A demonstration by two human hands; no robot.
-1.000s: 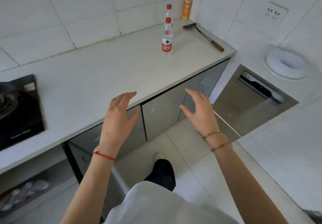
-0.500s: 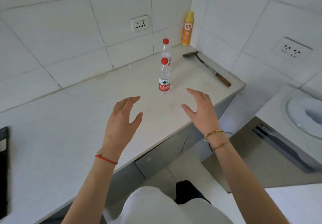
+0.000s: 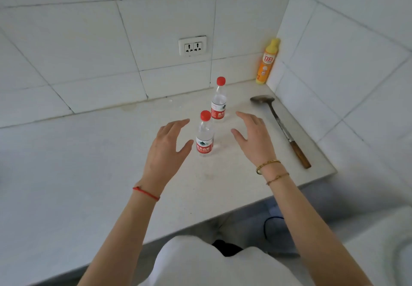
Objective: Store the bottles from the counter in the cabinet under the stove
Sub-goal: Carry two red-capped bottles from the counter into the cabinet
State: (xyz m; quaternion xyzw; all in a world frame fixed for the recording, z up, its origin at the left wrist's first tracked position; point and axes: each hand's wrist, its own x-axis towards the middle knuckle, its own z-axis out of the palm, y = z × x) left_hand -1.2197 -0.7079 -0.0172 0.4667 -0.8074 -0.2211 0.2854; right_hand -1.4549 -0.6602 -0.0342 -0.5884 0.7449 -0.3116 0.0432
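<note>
The near bottle [image 3: 204,134] stands upright on the counter [image 3: 89,163], and the far bottle [image 3: 218,99] stands upright just behind it, a little to the right. Both are clear plastic with red caps and red labels. We judge them light, thin-walled and smooth, so they could dent or tip under a careless squeeze. We would take each one around the labelled waist, where the wall looks stiffest and least slippery.

Our left hand [image 3: 166,149] hovers just left of the near bottle, palm inward, fingers spread, holding nothing. Our right hand [image 3: 254,138] hovers to its right, near the far bottle, also spread wide and empty. Neither touches a bottle.

Further right lies a spatula [image 3: 278,127]. A yellow bottle [image 3: 266,63] stands in the far corner. The cabinet is not in view.
</note>
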